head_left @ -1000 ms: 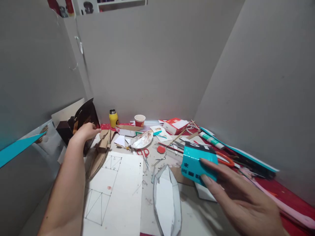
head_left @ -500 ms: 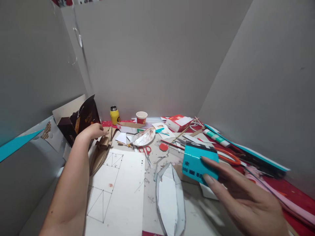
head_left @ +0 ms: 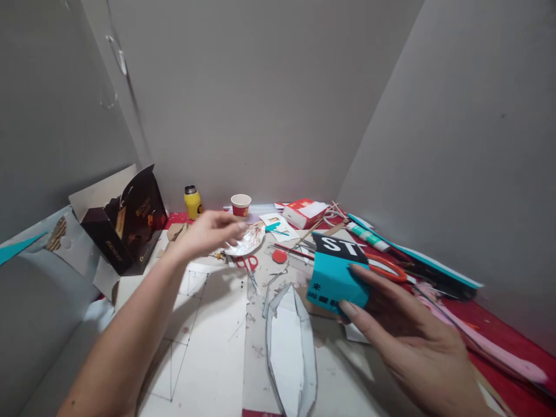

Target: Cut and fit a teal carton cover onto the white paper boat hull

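My right hand holds a teal box with a black top marked "ST", fingers pressed on its near side, just above the table. My left hand hovers over the middle of the table with fingers loosely stretched out and nothing in them, near a foil-like scrap and small red scissors. A white boat-shaped paper form lies in front of me. A white sheet with drawn triangles lies under my left forearm.
A dark brown open carton stands at the left. At the back stand a yellow bottle, a red paper cup and a red-white box. Orange scissors, a glue stick and sticks clutter the right. Grey partitions enclose the table.
My left hand left the dark carton and swung right over the table's middle. My right hand tilted the teal box, so its black "ST" top now shows.
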`<state>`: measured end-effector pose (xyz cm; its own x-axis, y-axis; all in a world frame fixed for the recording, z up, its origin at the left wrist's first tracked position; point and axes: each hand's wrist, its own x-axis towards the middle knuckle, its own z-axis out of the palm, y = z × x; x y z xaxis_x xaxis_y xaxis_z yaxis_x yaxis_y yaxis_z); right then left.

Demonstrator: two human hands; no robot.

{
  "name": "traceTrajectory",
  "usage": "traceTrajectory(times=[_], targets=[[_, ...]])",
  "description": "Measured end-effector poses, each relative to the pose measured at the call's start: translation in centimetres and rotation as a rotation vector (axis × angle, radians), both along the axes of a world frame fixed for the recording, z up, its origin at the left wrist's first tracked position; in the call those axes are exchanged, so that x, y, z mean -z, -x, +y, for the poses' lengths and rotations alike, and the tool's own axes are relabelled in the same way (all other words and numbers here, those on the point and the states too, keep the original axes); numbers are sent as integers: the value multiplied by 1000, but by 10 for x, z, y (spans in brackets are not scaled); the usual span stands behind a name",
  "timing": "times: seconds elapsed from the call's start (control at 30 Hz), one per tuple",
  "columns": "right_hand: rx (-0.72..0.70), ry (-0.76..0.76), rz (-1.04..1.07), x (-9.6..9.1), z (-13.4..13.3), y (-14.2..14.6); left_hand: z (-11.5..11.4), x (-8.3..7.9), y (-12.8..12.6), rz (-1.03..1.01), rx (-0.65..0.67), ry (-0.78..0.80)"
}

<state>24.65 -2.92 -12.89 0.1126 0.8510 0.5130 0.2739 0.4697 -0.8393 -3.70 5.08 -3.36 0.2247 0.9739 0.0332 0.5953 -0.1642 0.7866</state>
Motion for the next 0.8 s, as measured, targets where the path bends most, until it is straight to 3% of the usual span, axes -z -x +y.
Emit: traceTrajectory(times=[0.1,0.17,0.27,0.4,0.6,0.7,0.8], targets=[[-74,-16,108,-2,-1,2,-17,17,-50,-170,281,125],[-137,-20,140,-4,-3,2,-27,28,-71,-397,360,217],[-225,-4,151,-5,-5,2,-36,37,-85,-577,356,335],[-315,52,255,-7,-7,3,-39,38,-88,-655,359,316],[-350,187,544,-13,-4,0,-42,36,-91,-730,257,276],[-382,319,407,-12,-1,-3,-44,41,-97,-738,276,264],[-331,351,235,-12,2,-4,-44,48,-102,-743,288,254]])
